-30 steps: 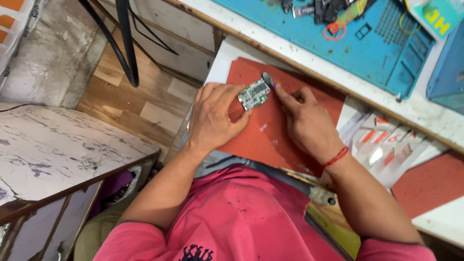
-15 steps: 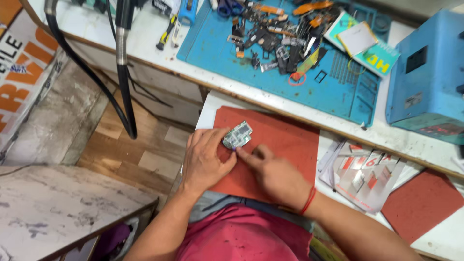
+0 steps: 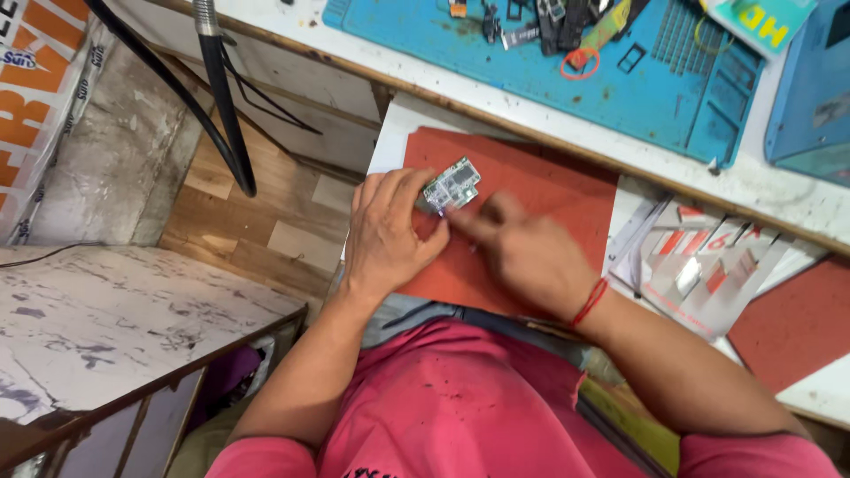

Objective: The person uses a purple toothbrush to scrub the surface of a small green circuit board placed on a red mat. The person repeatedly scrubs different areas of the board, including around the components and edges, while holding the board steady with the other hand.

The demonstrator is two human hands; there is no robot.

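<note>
My left hand (image 3: 387, 232) grips a small green circuit board (image 3: 452, 185) by its lower left edge, holding it just over a red mat (image 3: 540, 190). My right hand (image 3: 522, 252) is blurred with motion; its fingertips reach the board's lower edge. Whether it holds a small tool or part, I cannot tell. A red thread is tied around my right wrist. My pink shirt fills the bottom of the view.
A blue work mat (image 3: 682, 88) with several small parts and tools lies on the white bench behind. A blue box (image 3: 810, 97) stands at the far right. Packets with red marks (image 3: 699, 261) lie right of the red mat. A black hose (image 3: 221, 97) hangs left, above a marbled table (image 3: 106, 319).
The camera has shifted, so the bench sits higher in view. My right hand has moved along the board's lower edge. The left hand keeps its hold on the board.
</note>
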